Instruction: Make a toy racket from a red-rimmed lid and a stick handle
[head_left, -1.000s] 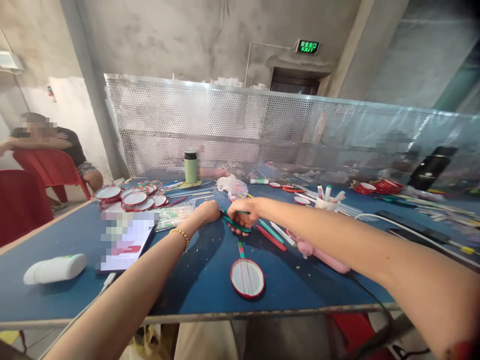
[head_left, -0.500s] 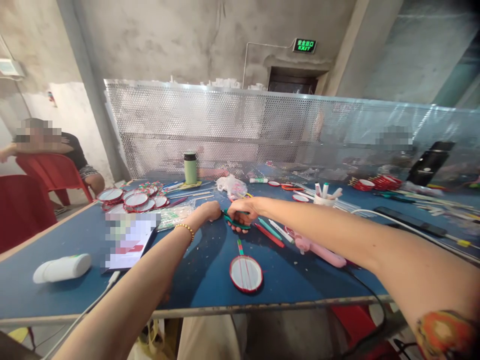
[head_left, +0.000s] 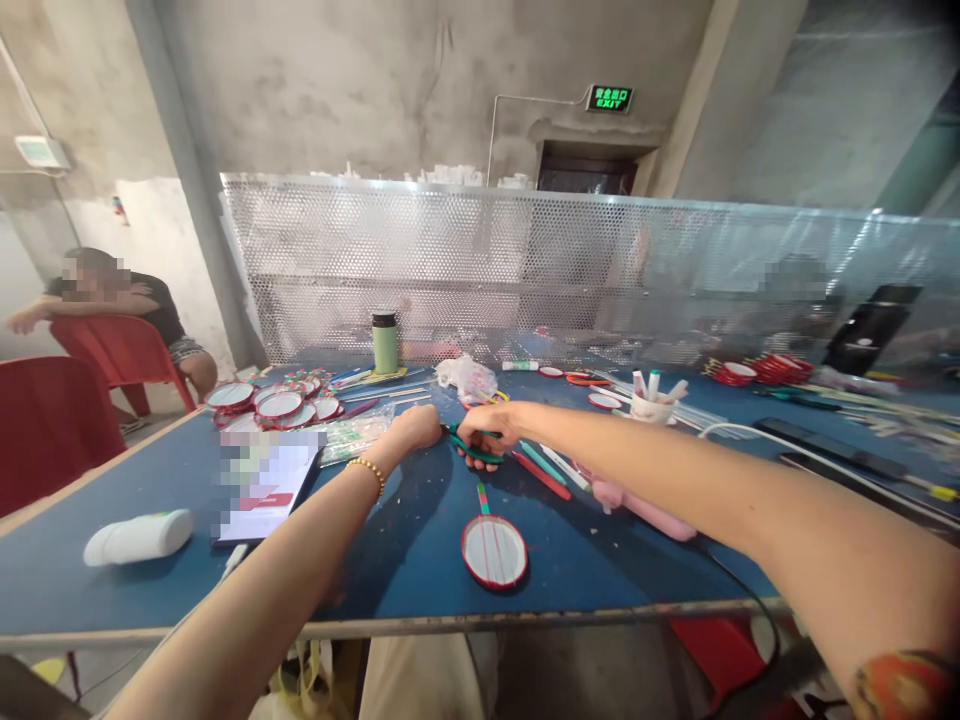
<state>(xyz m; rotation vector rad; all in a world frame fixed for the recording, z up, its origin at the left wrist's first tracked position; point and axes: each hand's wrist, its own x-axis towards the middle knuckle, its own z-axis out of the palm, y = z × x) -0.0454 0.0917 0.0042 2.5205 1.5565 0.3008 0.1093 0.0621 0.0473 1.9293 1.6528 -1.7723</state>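
Note:
My right hand (head_left: 484, 432) is closed around green-handled pliers (head_left: 480, 455), whose dark tip points left. Close to that tip, my left hand (head_left: 418, 428) has its fingers pinched together; whatever they hold is hidden or too small to make out. A round, white-faced paddle with a red rim (head_left: 495, 552) and a short green and red handle lies in front of my hands on the blue table (head_left: 405, 575). Thin reddish lines run across its face.
Red-rimmed discs (head_left: 279, 404) are piled at left, near a tablet-like screen (head_left: 274, 490) and a white bottle (head_left: 139, 537). Pens (head_left: 541, 470) and a pink device (head_left: 645, 510) lie by my right forearm. A green flask (head_left: 385, 345) stands before a perforated metal screen (head_left: 420, 240). Someone sits at far left.
The whole view has shifted slightly right and down. Both hands keep almost the same place and grip, and the paddle stays lying on the table.

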